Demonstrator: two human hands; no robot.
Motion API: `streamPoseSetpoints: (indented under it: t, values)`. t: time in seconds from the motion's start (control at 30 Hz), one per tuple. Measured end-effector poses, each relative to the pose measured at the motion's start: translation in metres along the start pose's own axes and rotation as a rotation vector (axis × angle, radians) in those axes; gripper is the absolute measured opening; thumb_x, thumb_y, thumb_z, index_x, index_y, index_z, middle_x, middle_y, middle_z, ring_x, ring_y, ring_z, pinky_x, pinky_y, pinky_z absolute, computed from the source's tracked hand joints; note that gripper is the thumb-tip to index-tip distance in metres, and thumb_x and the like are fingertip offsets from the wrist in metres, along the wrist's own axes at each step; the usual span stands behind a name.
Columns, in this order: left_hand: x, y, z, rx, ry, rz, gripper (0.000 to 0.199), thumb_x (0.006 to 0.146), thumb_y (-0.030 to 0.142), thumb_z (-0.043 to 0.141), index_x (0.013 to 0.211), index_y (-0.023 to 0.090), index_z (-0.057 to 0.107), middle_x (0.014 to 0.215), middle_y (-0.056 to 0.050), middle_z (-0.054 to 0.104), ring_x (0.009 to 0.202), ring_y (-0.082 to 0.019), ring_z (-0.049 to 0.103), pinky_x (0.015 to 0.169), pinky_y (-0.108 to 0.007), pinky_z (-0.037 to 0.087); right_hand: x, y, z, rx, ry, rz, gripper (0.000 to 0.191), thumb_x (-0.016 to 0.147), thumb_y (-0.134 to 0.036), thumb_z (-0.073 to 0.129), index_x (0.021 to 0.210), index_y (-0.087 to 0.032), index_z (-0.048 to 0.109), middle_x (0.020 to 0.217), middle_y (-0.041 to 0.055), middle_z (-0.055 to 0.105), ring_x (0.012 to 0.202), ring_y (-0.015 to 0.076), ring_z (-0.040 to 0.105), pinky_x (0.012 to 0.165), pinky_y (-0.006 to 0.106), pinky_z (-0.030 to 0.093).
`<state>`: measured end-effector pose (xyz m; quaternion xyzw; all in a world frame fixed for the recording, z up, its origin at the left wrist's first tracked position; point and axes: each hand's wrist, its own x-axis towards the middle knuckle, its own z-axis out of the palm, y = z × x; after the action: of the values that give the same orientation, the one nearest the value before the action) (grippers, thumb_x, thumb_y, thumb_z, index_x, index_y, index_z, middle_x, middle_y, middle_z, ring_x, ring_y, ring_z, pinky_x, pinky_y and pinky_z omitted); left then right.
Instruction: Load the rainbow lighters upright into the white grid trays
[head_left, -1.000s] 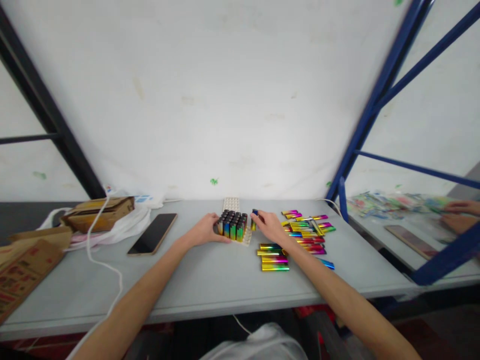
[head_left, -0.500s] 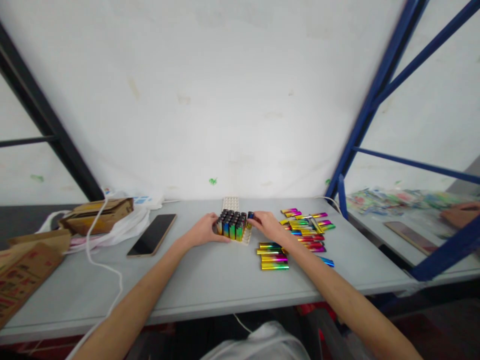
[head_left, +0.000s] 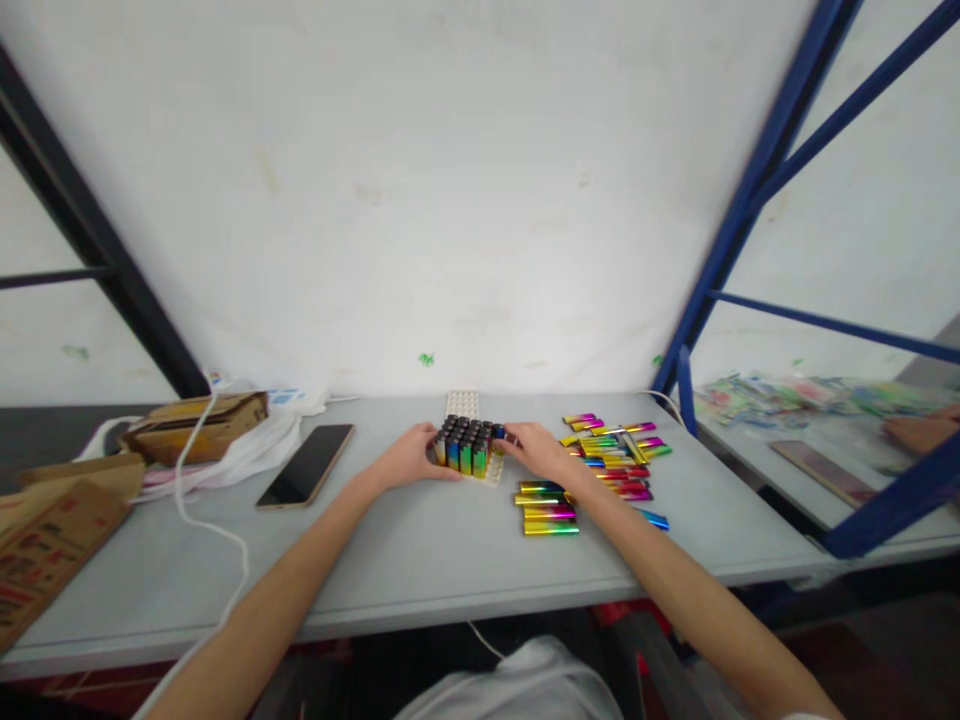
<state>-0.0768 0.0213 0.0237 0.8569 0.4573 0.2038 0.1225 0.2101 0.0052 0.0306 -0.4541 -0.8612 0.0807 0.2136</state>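
A tight block of lighters (head_left: 466,455) with black tops and shiny blue, green and gold bodies stands upright in a white tray (head_left: 494,470) with holes. Around the block's left side curls my left hand (head_left: 409,457), thumb along the front, fingertips hidden behind. My right hand (head_left: 531,449) is at the block's right side, its thumb and fingers pinching a single lighter (head_left: 499,432) with a dark blue top; its lower part is mostly covered. Loose shiny pieces, apparently more lighters (head_left: 550,515), lie on their sides beside and beyond my right forearm.
A second holed white tray (head_left: 463,403) lies near the wall. Left are a phone (head_left: 306,466), an opened cardboard box (head_left: 196,428), another carton (head_left: 60,550) and a white cable (head_left: 244,560). A blue rack post (head_left: 720,240) rises right; beyond it shows another person's hand (head_left: 924,432).
The view has tilted slightly. My right fingers have closed in a little around the lighter at the block's right edge; my left hand stays in place.
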Motion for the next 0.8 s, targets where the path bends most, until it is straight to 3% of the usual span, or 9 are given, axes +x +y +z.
streamPoseSetpoints:
  t: [0.17, 0.3, 0.43, 0.67, 0.8]
  values:
    - [-0.001, 0.000, 0.000, -0.010, 0.003, -0.010, 0.069, 0.058, 0.078, 0.079, 0.090, 0.016, 0.072, 0.094, -0.008, 0.067, 0.087, -0.029, 0.063, 0.078, -0.037, 0.051, -0.015, 0.006, -0.031, 0.110, -0.155, -0.029, 0.030, 0.101, -0.043, 0.058, 0.109, -0.016, 0.069, 0.094, 0.0083, 0.075, 0.084, 0.0203, 0.068, 0.078, 0.029, 0.047]
    - [-0.001, -0.003, 0.002, 0.001, 0.008, -0.006, 0.069, 0.057, 0.078, 0.080, 0.089, 0.017, 0.071, 0.095, -0.008, 0.067, 0.088, -0.029, 0.063, 0.079, -0.036, 0.051, -0.033, 0.021, -0.060, 0.171, -0.387, 0.025, 0.034, 0.089, -0.049, 0.071, 0.102, -0.018, 0.074, 0.092, 0.0062, 0.075, 0.083, 0.0211, 0.068, 0.074, 0.028, 0.048]
    - [-0.001, -0.004, 0.002, 0.014, 0.020, -0.013, 0.069, 0.057, 0.078, 0.080, 0.088, 0.016, 0.070, 0.095, -0.009, 0.066, 0.088, -0.029, 0.064, 0.080, -0.036, 0.051, -0.040, 0.028, -0.067, 0.157, -0.558, 0.076, 0.036, 0.077, -0.047, 0.081, 0.100, -0.019, 0.076, 0.093, 0.0051, 0.076, 0.083, 0.0216, 0.068, 0.071, 0.027, 0.048]
    - [-0.001, 0.000, 0.000, 0.044, 0.009, -0.024, 0.072, 0.056, 0.083, 0.076, 0.085, 0.017, 0.069, 0.092, -0.009, 0.066, 0.085, -0.029, 0.064, 0.076, -0.037, 0.052, -0.036, 0.022, -0.056, 0.112, -0.471, 0.118, 0.021, 0.088, -0.033, 0.071, 0.100, -0.016, 0.072, 0.093, 0.0064, 0.075, 0.081, 0.0192, 0.067, 0.070, 0.026, 0.047]
    - [-0.001, 0.001, -0.001, 0.028, 0.007, -0.012, 0.069, 0.056, 0.080, 0.079, 0.084, 0.017, 0.070, 0.093, -0.008, 0.067, 0.086, -0.029, 0.063, 0.079, -0.037, 0.053, -0.030, 0.020, -0.043, -0.044, -0.333, 0.096, 0.019, 0.096, -0.031, 0.063, 0.105, -0.015, 0.068, 0.099, 0.0100, 0.074, 0.088, 0.0206, 0.066, 0.076, 0.028, 0.046]
